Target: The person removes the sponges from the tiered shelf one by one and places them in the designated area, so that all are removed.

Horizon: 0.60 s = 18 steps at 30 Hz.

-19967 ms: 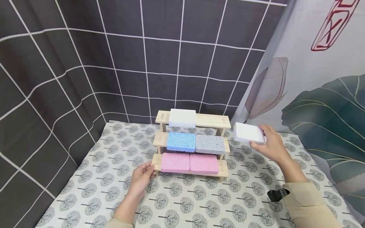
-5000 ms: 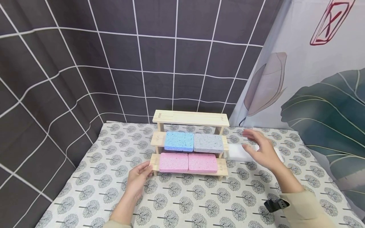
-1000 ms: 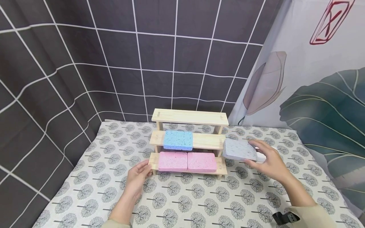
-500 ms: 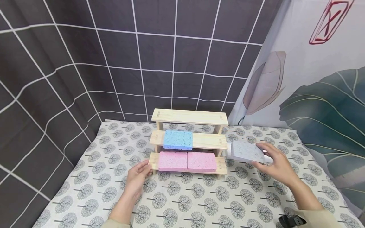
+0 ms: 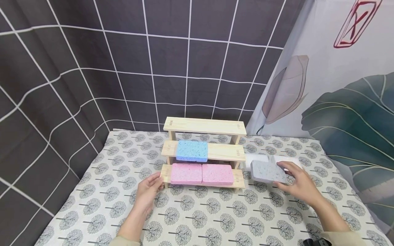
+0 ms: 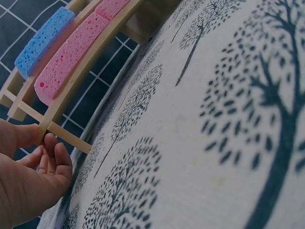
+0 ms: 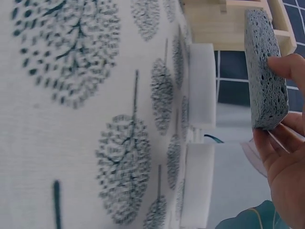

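My left hand [image 5: 146, 194] pinches the left end of the lowest step of a three-step wooden rack [image 5: 204, 125]; the left wrist view has its thumb and fingers at the board's end. My right hand [image 5: 301, 184] grips a grey sponge [image 5: 267, 172] by its right end, to the right of the rack. In the right wrist view the grey sponge [image 7: 264, 71] is held off the cloth between thumb and fingers. A blue sponge [image 5: 192, 151] lies on the middle step's left part. Two pink sponges [image 5: 186, 174] lie side by side on the lowest step.
Two white sponge blocks, a left one [image 5: 253, 161] and a right one [image 5: 287, 160], lie on the tree-patterned cloth [image 5: 197, 218] right of the rack, behind the grey sponge. A dark grid curtain [image 5: 172, 58] and a light printed curtain [image 5: 332, 75] stand behind.
Both white blocks, formerly on the top step and in my right hand, now lie on the cloth. My right hand took the grey sponge off the middle step and moved it right and nearer.
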Each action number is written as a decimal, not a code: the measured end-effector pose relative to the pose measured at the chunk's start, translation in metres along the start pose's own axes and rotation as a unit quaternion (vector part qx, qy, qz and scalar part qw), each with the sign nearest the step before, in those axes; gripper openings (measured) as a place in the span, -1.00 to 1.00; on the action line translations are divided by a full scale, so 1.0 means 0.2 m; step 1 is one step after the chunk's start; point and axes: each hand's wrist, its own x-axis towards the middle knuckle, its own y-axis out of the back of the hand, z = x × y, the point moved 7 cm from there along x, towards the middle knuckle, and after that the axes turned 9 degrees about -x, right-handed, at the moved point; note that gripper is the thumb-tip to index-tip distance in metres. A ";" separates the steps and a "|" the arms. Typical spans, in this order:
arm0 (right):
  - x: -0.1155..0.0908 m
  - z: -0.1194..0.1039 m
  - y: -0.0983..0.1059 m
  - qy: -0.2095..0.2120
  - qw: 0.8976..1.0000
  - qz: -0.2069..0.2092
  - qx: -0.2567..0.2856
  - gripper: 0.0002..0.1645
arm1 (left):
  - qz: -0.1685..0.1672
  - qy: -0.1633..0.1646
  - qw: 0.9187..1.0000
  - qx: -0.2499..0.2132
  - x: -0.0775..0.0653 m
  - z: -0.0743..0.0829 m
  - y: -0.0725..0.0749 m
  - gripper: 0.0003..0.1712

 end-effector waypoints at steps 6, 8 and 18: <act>-0.03 0.02 -0.05 -0.007 1.000 -0.020 0.009 -0.10 | -0.003 0.002 1.000 -0.004 0.00 0.00 0.00 -0.54; -0.04 0.03 -0.07 -0.016 0.999 -0.034 0.020 -0.09 | -0.004 0.001 1.000 -0.007 0.00 0.00 0.00 -0.54; -0.06 0.03 -0.16 -0.030 0.997 -0.068 0.000 -0.04 | -0.002 -0.006 1.000 0.002 0.00 0.00 0.00 -0.56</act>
